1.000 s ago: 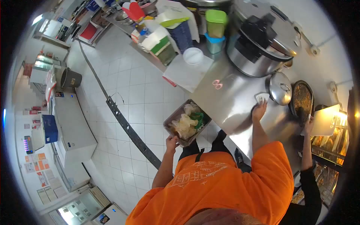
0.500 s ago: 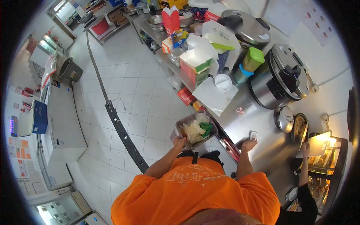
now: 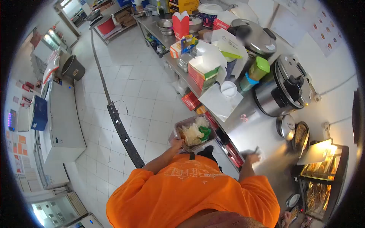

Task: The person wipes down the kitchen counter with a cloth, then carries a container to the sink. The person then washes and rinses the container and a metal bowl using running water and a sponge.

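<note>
My left hand (image 3: pixel 177 143) grips the near left rim of a square bin (image 3: pixel 176 131), which holds crumpled clear bags (image 3: pixel 192 133) and a green bag (image 3: pixel 204 133). Over the near edge of the steel counter (image 3: pixel 243 135), my right hand (image 3: pixel 253 157) is closed on a pale cloth (image 3: pixel 258 152), slightly blurred. Farther up the counter lies a pink scissors-like item (image 3: pixel 244 118). A round steel lid (image 3: pixel 286 127) and a dark oval pan (image 3: pixel 300 136) sit to the right of it.
A large steel cooker (image 3: pixel 283 89), stacked containers (image 3: pixel 259 68) and open cartons (image 3: pixel 204 72) stand along the counter. At the right is a lit warmer cabinet (image 3: pixel 321 167); a co-worker's hand (image 3: pixel 286 218) shows below. A dark strip (image 3: pixel 121 131) crosses the tiled floor.
My right hand has moved with the cloth toward the counter's near edge. My left hand keeps its hold on the bin. The co-worker's arm has left the pan area. The view has shifted.
</note>
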Demonstrator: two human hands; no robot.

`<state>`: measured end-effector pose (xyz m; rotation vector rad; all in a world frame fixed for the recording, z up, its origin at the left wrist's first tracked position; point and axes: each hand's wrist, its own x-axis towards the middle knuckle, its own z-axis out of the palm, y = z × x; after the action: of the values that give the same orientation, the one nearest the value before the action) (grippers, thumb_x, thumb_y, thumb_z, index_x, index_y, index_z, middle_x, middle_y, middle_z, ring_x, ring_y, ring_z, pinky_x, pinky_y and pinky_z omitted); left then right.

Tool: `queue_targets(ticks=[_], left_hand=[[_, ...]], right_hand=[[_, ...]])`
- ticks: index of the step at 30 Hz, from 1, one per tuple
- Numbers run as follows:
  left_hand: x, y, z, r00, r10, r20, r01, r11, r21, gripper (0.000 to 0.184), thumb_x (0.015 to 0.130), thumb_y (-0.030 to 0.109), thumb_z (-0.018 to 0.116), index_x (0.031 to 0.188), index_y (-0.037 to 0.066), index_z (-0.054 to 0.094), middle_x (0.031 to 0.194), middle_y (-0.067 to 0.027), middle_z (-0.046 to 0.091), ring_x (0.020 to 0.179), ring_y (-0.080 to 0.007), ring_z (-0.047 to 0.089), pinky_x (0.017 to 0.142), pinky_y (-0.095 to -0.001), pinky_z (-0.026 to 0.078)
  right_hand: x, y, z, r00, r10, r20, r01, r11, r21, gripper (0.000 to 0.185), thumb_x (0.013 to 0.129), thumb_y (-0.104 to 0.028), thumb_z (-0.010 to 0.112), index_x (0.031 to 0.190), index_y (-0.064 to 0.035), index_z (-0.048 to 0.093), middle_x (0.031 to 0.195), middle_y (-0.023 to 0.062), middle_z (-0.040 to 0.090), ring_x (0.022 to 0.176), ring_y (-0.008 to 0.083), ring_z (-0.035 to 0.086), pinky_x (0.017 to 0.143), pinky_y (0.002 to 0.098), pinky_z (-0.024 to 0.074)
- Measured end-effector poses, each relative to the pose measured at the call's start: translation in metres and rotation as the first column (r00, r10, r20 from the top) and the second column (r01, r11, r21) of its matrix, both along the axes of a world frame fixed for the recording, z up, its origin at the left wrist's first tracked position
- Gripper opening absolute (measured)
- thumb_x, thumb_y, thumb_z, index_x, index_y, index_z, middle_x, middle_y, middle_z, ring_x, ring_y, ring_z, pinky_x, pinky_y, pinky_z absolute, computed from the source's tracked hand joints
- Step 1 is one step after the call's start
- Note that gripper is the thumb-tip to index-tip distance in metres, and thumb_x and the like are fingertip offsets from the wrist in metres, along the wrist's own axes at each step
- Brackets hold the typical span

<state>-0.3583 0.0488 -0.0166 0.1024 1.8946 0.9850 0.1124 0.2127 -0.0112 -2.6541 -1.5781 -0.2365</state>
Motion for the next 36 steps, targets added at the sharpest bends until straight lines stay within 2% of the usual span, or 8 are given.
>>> queue_targets(ticks=[3, 5, 6, 9, 13, 16, 22, 36], left_hand=[[-0.009, 0.002, 0.014, 0.977, -0.17, -0.132, 0.16, 0.984, -0.08, 0.036, 0.07, 0.018, 0.067, 0.098, -0.004, 0.063, 0.085, -0.0149, 0.064, 0.069, -0.026, 0.064, 0.052, -0.0392, 0.055], [-0.007, -0.004, 0.004, 0.988, -0.118, -0.1, 0.113, 0.992, -0.055, 0.038, 0.07, 0.019, 0.065, 0.101, -0.004, 0.063, 0.088, -0.015, 0.065, 0.073, -0.026, 0.064, 0.056, -0.0397, 0.055], [-0.003, -0.002, 0.032, 0.998, -0.053, -0.046, 0.051, 0.998, -0.034, 0.039, 0.07, 0.02, 0.065, 0.101, -0.003, 0.064, 0.089, -0.0152, 0.065, 0.075, -0.0259, 0.064, 0.057, -0.0407, 0.055], [-0.013, -0.02, 0.044, 0.97, -0.225, 0.092, 0.229, 0.973, -0.024, 0.051, 0.074, 0.02, 0.068, 0.116, -0.004, 0.051, 0.104, -0.0141, 0.057, 0.088, -0.0265, 0.06, 0.064, -0.04, 0.056], [-0.038, -0.045, -0.084, 0.876, -0.437, -0.205, 0.454, 0.89, 0.043, 0.062, 0.07, 0.024, 0.07, 0.125, 0.001, 0.052, 0.097, -0.0123, 0.063, 0.078, -0.0242, 0.063, 0.061, -0.0364, 0.056], [-0.017, -0.042, -0.013, 0.948, -0.317, 0.028, 0.313, 0.944, 0.102, 0.058, 0.072, 0.026, 0.071, 0.123, 0.005, 0.054, 0.1, -0.0094, 0.062, 0.082, -0.0223, 0.061, 0.063, -0.0373, 0.054], [-0.003, -0.046, -0.009, 0.843, -0.494, 0.211, 0.474, 0.869, 0.142, 0.028, 0.075, 0.017, 0.067, 0.099, 0.009, 0.056, 0.087, -0.0043, 0.057, 0.078, -0.0177, 0.057, 0.057, -0.0367, 0.052], [0.127, -0.007, -0.03, 0.78, -0.59, 0.21, 0.597, 0.801, 0.036, 0.036, 0.073, 0.008, 0.058, 0.109, 0.008, 0.055, 0.097, -0.0085, 0.058, 0.085, -0.0255, 0.06, 0.061, -0.044, 0.054]], right_hand=[[-0.113, 0.018, 0.072, 0.906, 0.307, -0.291, -0.417, 0.758, -0.502, 0.049, 0.077, -0.016, 0.059, 0.126, -0.0134, 0.055, 0.133, 0.0172, 0.049, 0.112, 0.0335, 0.053, 0.1, 0.0409, 0.0404], [-0.16, 0.007, -0.013, 0.77, 0.344, -0.537, -0.427, 0.904, -0.034, 0.045, 0.077, -0.013, 0.055, 0.121, -0.0018, 0.056, 0.132, 0.02, 0.05, 0.119, 0.0371, 0.048, 0.101, 0.0409, 0.0399], [-0.157, 0.021, -0.087, 0.381, 0.884, -0.271, -0.89, 0.43, 0.152, 0.045, 0.079, -0.013, 0.056, 0.122, 0.0009, 0.056, 0.126, 0.0185, 0.056, 0.111, 0.032, 0.055, 0.096, 0.0371, 0.0433], [-0.249, -0.03, 0.038, -0.086, -0.295, -0.952, -0.697, 0.7, -0.154, 0.049, 0.078, -0.008, 0.062, 0.126, -0.0022, 0.056, 0.103, 0.0052, 0.065, 0.094, 0.0134, 0.058, 0.082, 0.0282, 0.0453], [-0.234, -0.057, 0.076, -0.149, -0.34, -0.929, -0.613, 0.768, -0.183, 0.049, 0.077, -0.002, 0.062, 0.125, -0.0004, 0.054, 0.102, 0.0043, 0.064, 0.089, 0.0141, 0.06, 0.076, 0.0298, 0.0479], [-0.146, -0.06, 0.069, -0.409, -0.246, -0.879, -0.322, 0.94, -0.113, 0.046, 0.078, 0.003, 0.056, 0.124, 0.0014, 0.051, 0.101, 0.0067, 0.064, 0.083, 0.0151, 0.062, 0.068, 0.0286, 0.0496], [-0.017, -0.152, 0.049, -0.112, -0.05, -0.993, 0.44, 0.893, -0.094, 0.037, 0.076, 0.004, 0.049, 0.112, -0.0008, 0.059, 0.089, 0.0104, 0.06, 0.074, 0.0206, 0.058, 0.062, 0.0341, 0.0473], [0.174, -0.302, 0.038, 0.288, -0.163, -0.944, 0.837, 0.521, 0.166, 0.037, 0.081, -0.011, 0.053, 0.116, -0.0036, 0.063, 0.086, 0.0135, 0.067, 0.071, 0.0213, 0.064, 0.062, 0.0354, 0.0508]])
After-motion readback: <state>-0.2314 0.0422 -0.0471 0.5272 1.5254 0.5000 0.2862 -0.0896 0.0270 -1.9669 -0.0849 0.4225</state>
